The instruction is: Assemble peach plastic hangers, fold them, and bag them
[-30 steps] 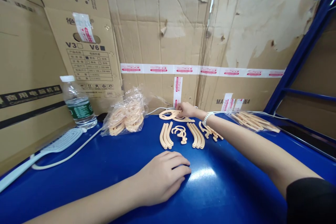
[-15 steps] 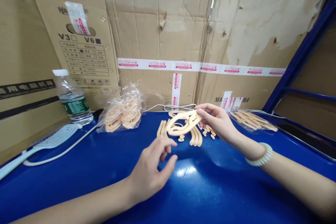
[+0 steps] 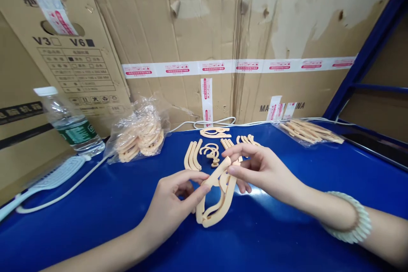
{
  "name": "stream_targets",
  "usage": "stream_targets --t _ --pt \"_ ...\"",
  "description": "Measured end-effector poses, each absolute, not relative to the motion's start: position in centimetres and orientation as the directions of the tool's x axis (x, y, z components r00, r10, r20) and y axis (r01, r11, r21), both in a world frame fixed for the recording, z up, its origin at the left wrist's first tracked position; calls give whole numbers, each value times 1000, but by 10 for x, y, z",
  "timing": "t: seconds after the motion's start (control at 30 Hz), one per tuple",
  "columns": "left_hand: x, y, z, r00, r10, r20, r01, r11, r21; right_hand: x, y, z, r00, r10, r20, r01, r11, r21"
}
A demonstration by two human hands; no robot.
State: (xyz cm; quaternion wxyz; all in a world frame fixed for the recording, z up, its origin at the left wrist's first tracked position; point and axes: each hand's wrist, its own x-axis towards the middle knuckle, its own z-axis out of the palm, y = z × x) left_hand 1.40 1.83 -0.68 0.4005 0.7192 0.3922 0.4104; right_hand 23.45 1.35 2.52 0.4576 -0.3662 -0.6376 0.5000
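A beige folding hanger (image 3: 227, 202), its slim curved arms folded together, is held above the blue table between both hands. My left hand (image 3: 174, 199) pinches one arm from the left with thumb and fingers. From the right, my right hand (image 3: 267, 174) grips the upper end, fingers closed round it and covering part of it. Behind the hands lie several loose curved arms (image 3: 193, 156), small round and hook-shaped pieces (image 3: 215, 162), and another folded hanger (image 3: 215, 132). Further pieces (image 3: 247, 139) at the right are partly hidden by my right hand.
On the left stand a clear bag of beige parts (image 3: 140, 136) and a water bottle (image 3: 72, 125), near a pale hairbrush (image 3: 60, 174). Another bag of parts (image 3: 310, 131) and a dark flat device (image 3: 376, 148) lie right. Cardboard (image 3: 178, 102) and a white cable (image 3: 216, 124) line the back.
My right hand has brought the hanger down and closer to me. My left hand, free and apart before, now grips it too. The camera view has shifted slightly.
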Motion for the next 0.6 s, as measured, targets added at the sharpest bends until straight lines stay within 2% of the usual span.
stream_targets --t 0.23,0.43,0.6 --pt "13 19 -4 272 885 377 236 -441 866 240 20 31 -363 927 88 -42 78 -996" --pt "13 19 -1 258 901 348 215 -404 889 242 22 34 -470 883 17 160 104 -982" --pt "13 19 -3 287 889 357 253 -430 867 243 23 30 -463 886 5 205 113 -972"
